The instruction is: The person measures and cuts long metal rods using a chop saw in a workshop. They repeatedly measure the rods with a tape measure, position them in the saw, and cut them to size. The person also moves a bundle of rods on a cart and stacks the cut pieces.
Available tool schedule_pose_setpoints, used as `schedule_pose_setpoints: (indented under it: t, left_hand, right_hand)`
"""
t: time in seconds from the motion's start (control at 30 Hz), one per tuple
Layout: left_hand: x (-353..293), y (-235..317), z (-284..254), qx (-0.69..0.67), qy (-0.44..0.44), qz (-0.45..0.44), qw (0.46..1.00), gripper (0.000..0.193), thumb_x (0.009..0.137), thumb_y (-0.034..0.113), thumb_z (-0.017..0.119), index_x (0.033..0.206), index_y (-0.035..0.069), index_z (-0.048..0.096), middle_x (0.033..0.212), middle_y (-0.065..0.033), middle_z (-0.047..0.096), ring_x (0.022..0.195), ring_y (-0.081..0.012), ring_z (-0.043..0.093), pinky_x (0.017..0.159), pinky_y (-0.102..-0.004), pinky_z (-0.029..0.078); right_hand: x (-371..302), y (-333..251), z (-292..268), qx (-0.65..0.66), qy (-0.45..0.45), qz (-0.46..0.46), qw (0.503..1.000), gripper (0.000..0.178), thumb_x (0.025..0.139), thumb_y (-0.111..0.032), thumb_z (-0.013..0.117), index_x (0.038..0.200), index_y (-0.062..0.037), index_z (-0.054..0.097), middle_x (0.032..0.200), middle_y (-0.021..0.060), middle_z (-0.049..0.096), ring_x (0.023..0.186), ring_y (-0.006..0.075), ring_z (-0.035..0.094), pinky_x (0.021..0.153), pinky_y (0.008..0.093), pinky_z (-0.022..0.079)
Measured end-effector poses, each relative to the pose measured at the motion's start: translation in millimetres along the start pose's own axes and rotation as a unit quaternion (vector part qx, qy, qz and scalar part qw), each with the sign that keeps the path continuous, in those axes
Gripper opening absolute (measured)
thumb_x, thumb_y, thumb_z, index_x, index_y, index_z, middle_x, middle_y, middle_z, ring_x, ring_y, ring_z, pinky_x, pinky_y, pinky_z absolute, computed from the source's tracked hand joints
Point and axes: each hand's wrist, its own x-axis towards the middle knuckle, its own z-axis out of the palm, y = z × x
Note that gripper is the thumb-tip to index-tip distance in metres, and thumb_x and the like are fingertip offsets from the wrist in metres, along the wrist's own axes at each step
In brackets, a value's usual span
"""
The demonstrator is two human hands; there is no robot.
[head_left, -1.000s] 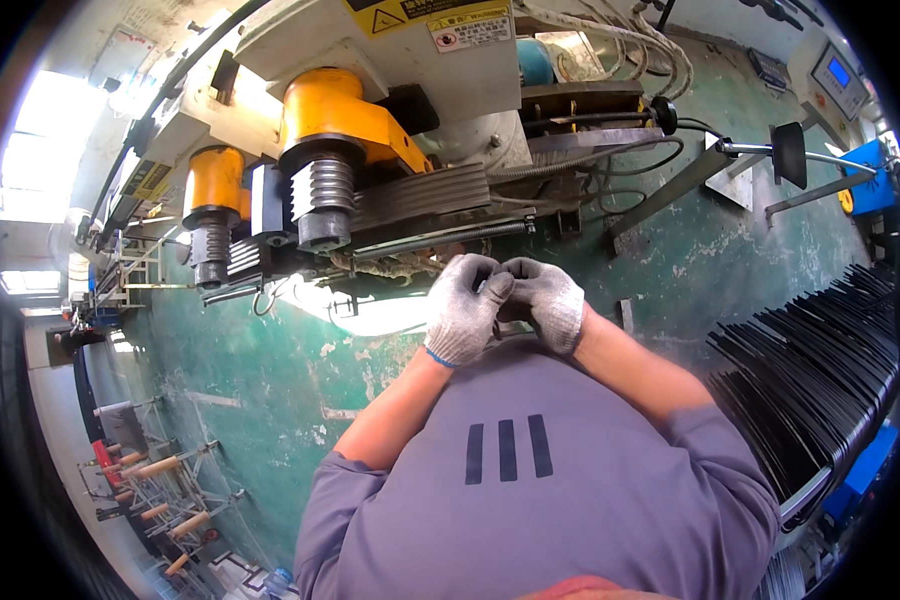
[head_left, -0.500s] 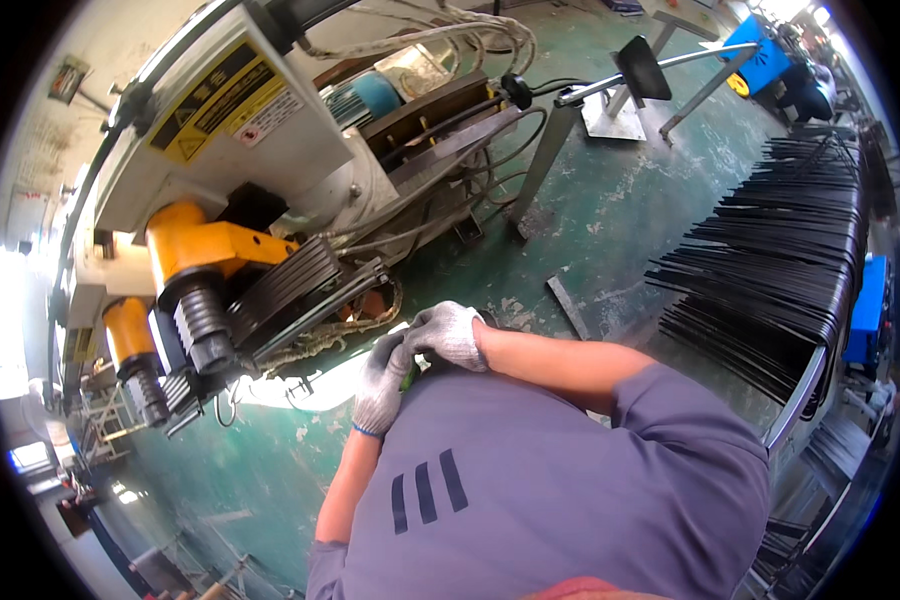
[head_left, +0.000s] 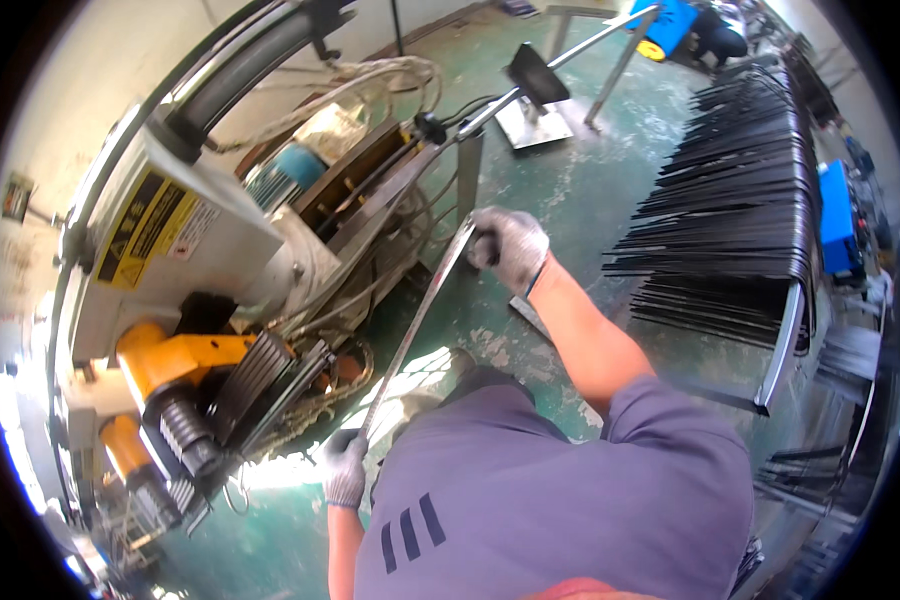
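Between my two gloved hands stretches a thin, pale, narrow strip that looks like the blade of a tape measure (head_left: pixel 417 323). My right hand (head_left: pixel 512 248) is closed on its far end, held out ahead over the floor. My left hand (head_left: pixel 342 470), low beside my body, grips the near end; the case there is hidden in the fingers. The strip runs straight and slanted, rising from left hand to right. Left of it stands a bending machine with orange heads (head_left: pixel 160 355) and dark ribbed rollers, touched by neither hand.
A rack piled with long thin black rods (head_left: pixel 720 190) stands at the right. Ahead, a metal bar on legs carries a dark plate (head_left: pixel 537 75). Cables and hoses (head_left: pixel 390 75) hang around the machine. A flat metal piece (head_left: pixel 530 315) lies on the green floor.
My hands were together in front of my body and have moved apart. The right reached forward, the left drew back and down, and the tape blade now spans between them. The view has shifted too.
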Motion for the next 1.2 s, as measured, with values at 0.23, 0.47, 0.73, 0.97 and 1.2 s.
schedule_pose_setpoints:
  t: [0.23,0.47,0.73,0.97,1.2]
  left_hand:
    - [-6.3,38.8,-38.9,0.088,0.091,0.155,0.98,0.017,0.102,0.012,0.076,0.107,-0.003,0.083,0.1,-0.0166,0.081,0.094,-0.0274,0.077,0.091,-0.0397,0.059]
    - [-6.1,47.2,-80.5,0.144,0.12,0.273,0.944,0.014,0.1,0.009,0.078,0.108,-0.001,0.083,0.1,-0.0197,0.078,0.093,-0.0356,0.077,0.088,-0.0445,0.059]
    - [-2.6,-24.9,-180.5,0.081,0.218,0.231,0.945,0.015,0.101,0.006,0.082,0.111,-0.004,0.081,0.103,-0.0152,0.08,0.093,-0.0246,0.078,0.088,-0.0372,0.063]
    - [-3.1,-46.7,-226.9,0.128,0.282,0.216,0.926,0.023,0.101,0.015,0.087,0.114,-0.003,0.079,0.105,-0.0141,0.08,0.096,-0.0215,0.076,0.092,-0.0373,0.06]
    - [5.6,-40.4,-222.8,0.091,0.285,0.161,0.94,0.029,0.102,0.022,0.084,0.119,-0.001,0.081,0.109,-0.0201,0.083,0.102,-0.0324,0.081,0.095,-0.0427,0.061]
  right_hand:
    - [-95.0,56.3,58.6,-0.171,0.02,-0.123,0.977,0.052,0.113,-0.053,0.073,0.12,-0.0011,0.073,0.076,0.0061,0.072,0.067,0.0174,0.07,0.063,0.0348,0.056]
    - [-139.2,145.2,142.2,-0.048,-0.056,-0.019,0.997,0.034,0.113,-0.026,0.074,0.121,0.0069,0.077,0.09,0.0118,0.078,0.067,0.0155,0.073,0.06,0.0322,0.058]
    - [-20.0,72.4,67.2,0.007,0.058,-0.128,0.99,0.022,0.109,-0.023,0.072,0.107,-0.0006,0.075,0.081,0.0054,0.067,0.06,0.0135,0.06,0.054,0.0317,0.047]
    - [60.1,44.8,34.1,-0.033,0.067,-0.106,0.992,0.02,0.111,-0.027,0.073,0.106,-0.0087,0.078,0.083,0.0023,0.071,0.059,0.0133,0.061,0.055,0.0331,0.05]
    - [126.4,30.2,8.3,-0.121,0.056,-0.138,0.981,0.015,0.11,-0.025,0.074,0.107,-0.0101,0.075,0.081,0.0011,0.067,0.064,0.0149,0.062,0.058,0.0348,0.052]
